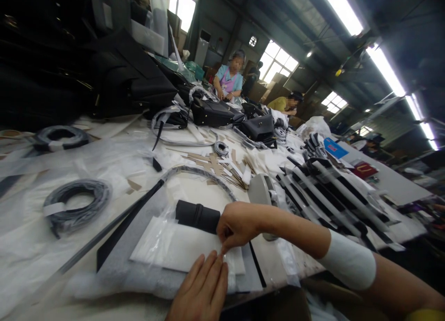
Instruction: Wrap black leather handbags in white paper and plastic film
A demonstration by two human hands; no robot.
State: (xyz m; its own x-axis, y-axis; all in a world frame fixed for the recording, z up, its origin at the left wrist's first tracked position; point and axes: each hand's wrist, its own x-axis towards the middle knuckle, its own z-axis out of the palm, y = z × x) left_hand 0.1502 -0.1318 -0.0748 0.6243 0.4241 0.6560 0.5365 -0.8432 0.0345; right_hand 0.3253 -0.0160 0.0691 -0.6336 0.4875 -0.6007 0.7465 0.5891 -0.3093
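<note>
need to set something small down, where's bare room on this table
Small bare patches show inside the arched handle, above the black roll, and between the right edge of the wrapped bag and the clear plastic. Crowded: behind, card strips and black handbags; right, black and white strips. Left hand and right hand are over the bag.

A single camera, worn on the head, looks forward and down across the counter (194,185). It sits close to the left fingers (206,275) and right fingers (233,240), which show large at the lower centre of the frame. The view is wide and tilted sideways: the row of ceiling lamps (342,10) slants down from the top toward the right edge, and the far windows (278,62) lean, small, across the upper part.
</note>
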